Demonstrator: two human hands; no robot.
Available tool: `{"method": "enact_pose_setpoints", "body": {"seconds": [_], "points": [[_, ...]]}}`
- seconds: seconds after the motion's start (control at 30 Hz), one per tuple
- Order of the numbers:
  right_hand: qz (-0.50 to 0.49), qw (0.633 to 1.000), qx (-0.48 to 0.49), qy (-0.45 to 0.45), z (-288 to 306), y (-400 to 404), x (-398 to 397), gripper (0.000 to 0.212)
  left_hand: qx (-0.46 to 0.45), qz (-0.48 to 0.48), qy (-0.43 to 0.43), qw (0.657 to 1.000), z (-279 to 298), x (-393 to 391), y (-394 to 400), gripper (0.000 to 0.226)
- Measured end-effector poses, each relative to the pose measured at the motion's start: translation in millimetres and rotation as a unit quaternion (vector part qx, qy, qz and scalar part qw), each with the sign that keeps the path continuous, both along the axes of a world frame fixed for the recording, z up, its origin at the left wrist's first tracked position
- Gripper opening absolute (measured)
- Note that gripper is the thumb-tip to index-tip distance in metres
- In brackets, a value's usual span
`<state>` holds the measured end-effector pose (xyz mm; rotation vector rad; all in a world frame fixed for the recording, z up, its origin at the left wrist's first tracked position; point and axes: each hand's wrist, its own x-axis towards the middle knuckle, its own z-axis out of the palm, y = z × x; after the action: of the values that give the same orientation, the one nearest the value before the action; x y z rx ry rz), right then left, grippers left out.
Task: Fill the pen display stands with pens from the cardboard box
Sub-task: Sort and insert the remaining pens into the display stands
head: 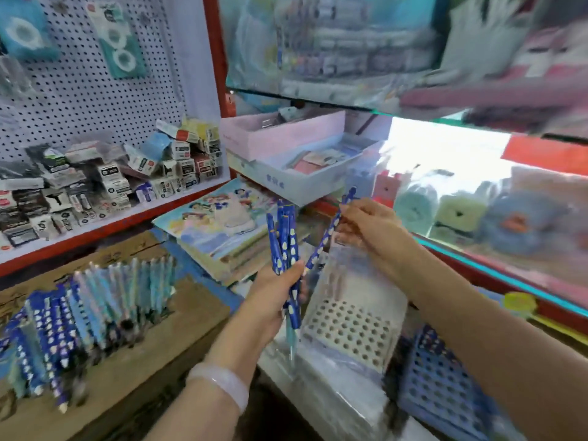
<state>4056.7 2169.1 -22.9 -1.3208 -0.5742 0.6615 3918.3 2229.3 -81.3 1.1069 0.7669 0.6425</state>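
A bundle of blue pens (284,249) is gripped upright in the left hand (276,292), the fingers curled round the barrels. A single blue pen (331,229) is pinched between the fingertips of the right hand (369,229), slanting down towards the bundle. Just below both hands a white perforated display stand (350,332) is seen, unfilled, with a blue stand (445,386) beside it. Left of the left hand, rows of pens (79,313) stand on cardboard (178,319).
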Motion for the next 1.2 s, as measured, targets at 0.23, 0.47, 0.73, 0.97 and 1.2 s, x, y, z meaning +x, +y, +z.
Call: {"method": "enact_pose_setpoints", "body": {"seconds": [0.23, 0.47, 0.73, 0.97, 1.2], "points": [[-0.128, 0.985, -0.050, -0.107, -22.1, -126.1, 60.4, 0.011, 0.047, -0.130, 0.011, 0.990, -18.8, 56.7, -67.5, 0.012], [-0.215, 0.943, -0.158, -0.199, -56.5, -199.9, 81.1, 0.010, 0.131, -0.148, 0.046, 0.979, -38.5, 69.2, -87.5, 0.007], [-0.163, 0.835, -0.368, -0.375, -110.9, -212.0, 69.5, 0.019, 0.134, -0.144, 0.067, 0.978, -49.7, 66.4, -82.1, 0.008], [-0.150, 0.821, -0.406, -0.371, -127.3, -207.1, 69.2, 0.025, 0.121, -0.145, 0.039, 0.981, -49.3, 65.5, -79.2, 0.007], [-0.107, 0.758, -0.517, -0.384, -133.4, -194.0, 77.4, 0.018, 0.101, -0.155, 0.042, 0.982, -49.1, 65.3, -81.0, 0.004]]}}
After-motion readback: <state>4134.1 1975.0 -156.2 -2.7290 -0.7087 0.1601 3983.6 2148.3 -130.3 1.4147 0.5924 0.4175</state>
